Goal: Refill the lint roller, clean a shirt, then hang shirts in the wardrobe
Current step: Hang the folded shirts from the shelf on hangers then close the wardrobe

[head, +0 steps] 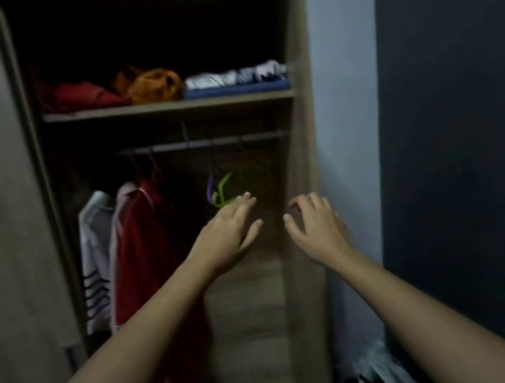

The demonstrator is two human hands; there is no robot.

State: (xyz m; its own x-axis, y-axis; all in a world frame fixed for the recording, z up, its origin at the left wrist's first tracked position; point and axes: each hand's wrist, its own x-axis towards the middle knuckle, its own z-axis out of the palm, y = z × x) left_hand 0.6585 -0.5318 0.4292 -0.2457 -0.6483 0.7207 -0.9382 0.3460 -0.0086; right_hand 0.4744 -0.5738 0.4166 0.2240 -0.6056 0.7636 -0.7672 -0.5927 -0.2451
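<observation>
Red shirt point(143, 240) and white striped shirt point(94, 241) already hang from the wardrobe rail point(204, 142), so hanging seems well along. Left hand point(230, 227) and right hand point(314, 221) are empty, fingers spread, near a spare green hanger point(223, 189); no lint roller shows.

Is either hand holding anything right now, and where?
Nothing is held. Left hand and right hand are open, near the green hanger.

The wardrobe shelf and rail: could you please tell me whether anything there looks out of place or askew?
The orange garment on the shelf is bunched in a loose heap, unlike the neatly folded stack to its right. Nothing else clearly stands out, though the interior is dim.
</observation>
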